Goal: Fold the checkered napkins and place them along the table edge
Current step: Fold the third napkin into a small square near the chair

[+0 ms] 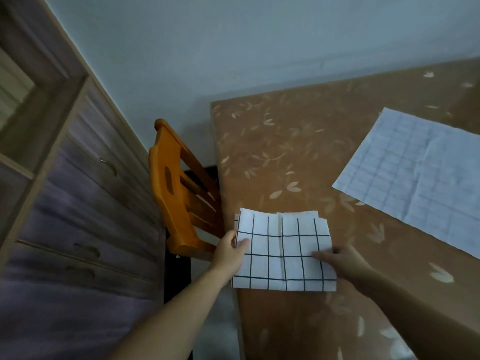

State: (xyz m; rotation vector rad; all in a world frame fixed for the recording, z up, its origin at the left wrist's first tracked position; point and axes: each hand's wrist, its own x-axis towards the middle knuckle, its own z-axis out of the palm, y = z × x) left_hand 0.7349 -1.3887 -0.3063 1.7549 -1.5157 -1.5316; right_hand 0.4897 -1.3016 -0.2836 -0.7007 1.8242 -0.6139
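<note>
A folded white napkin with a black grid (283,245) lies at the left edge of the brown leaf-patterned table (298,157). My left hand (230,252) pinches the napkin's left side, thumb on top. My right hand (342,261) rests on its right side with fingers stretched flat over the cloth. A second checkered napkin (415,178) lies spread out flat, pale side up, on the right part of the table.
An orange wooden chair (176,188) is pushed in at the table's left side, just beyond the folded napkin. A wooden cabinet with drawers (72,193) fills the left. A pale wall runs behind the table.
</note>
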